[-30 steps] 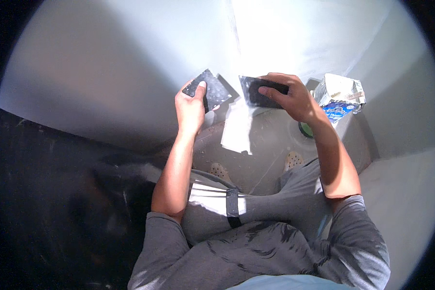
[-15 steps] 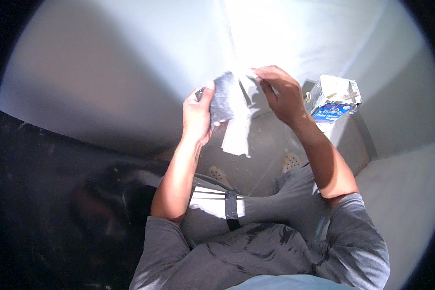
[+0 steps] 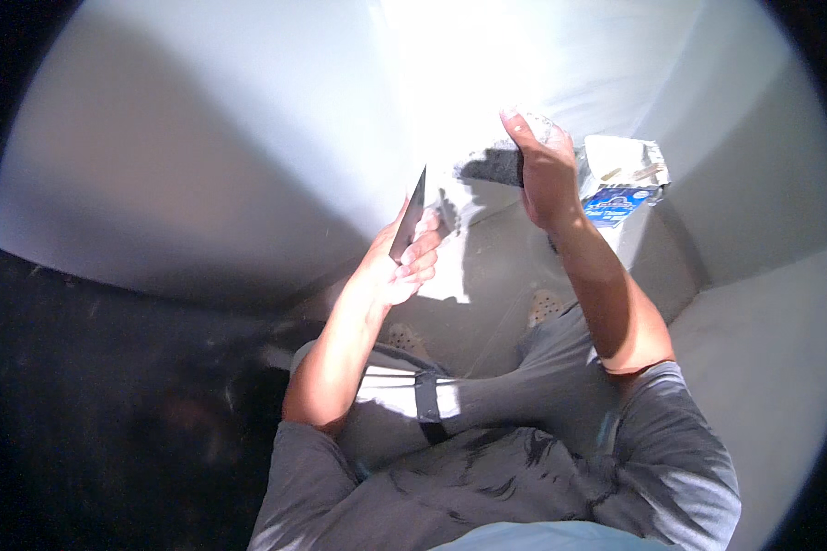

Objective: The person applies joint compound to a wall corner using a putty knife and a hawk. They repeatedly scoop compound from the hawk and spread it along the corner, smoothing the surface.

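My left hand (image 3: pixel 406 248) is closed on a thin, dark flat piece (image 3: pixel 412 216) that comes to a point at the top and shows nearly edge-on. My right hand (image 3: pixel 547 174), a little higher and to the right, grips a flat grey piece (image 3: pixel 493 165) with white smears on it. That piece extends left from my fingers toward the corner of the walls. A gap separates the two hands. Glare washes out the area just above them, so I cannot tell whether the grey piece touches the wall.
A cut-open white and blue container (image 3: pixel 622 197) with white smears stands right of my right hand, with a stick-like thing inside it. Pale walls (image 3: pixel 248 119) meet in a bright corner ahead. A dark surface (image 3: pixel 129 395) fills the lower left. My shoes (image 3: pixel 547 308) are on the grey floor.
The grey piece, in my left hand earlier, is now in my right hand. My left hand has turned and holds the dark thin piece edge-on. My right hand has closed its pinch into a grip.
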Available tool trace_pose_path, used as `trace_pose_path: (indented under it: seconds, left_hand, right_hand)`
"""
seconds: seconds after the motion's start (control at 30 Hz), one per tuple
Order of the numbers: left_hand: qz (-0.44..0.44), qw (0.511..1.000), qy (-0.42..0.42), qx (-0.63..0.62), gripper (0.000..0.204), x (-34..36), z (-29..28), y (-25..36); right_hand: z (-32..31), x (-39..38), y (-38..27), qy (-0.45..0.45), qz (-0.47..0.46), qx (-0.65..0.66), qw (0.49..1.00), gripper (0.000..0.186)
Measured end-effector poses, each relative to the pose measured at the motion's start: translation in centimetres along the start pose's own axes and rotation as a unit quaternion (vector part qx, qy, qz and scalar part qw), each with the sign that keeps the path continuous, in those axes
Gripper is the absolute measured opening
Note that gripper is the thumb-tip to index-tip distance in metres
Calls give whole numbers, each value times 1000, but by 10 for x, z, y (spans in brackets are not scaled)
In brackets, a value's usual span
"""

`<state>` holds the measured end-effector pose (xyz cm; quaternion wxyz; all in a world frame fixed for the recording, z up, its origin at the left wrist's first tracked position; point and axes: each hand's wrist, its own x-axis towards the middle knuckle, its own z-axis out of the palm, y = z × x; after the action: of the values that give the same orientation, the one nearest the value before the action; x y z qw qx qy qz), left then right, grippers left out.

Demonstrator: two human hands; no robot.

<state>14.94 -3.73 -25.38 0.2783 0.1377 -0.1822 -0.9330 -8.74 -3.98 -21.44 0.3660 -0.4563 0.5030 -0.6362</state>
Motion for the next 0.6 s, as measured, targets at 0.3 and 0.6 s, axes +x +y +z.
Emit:
trace_pose_path:
  seconds: [0.3,0.6]
  left_hand:
    - [40,963,241,118,30,-1,33,-4]
    - [24,922,267,279,53,4,60,-14]
  right_hand:
    - [-39,27,-23,-472,-27,-278,836,85]
    - [-22,2,-27,-196,119,235,945,72]
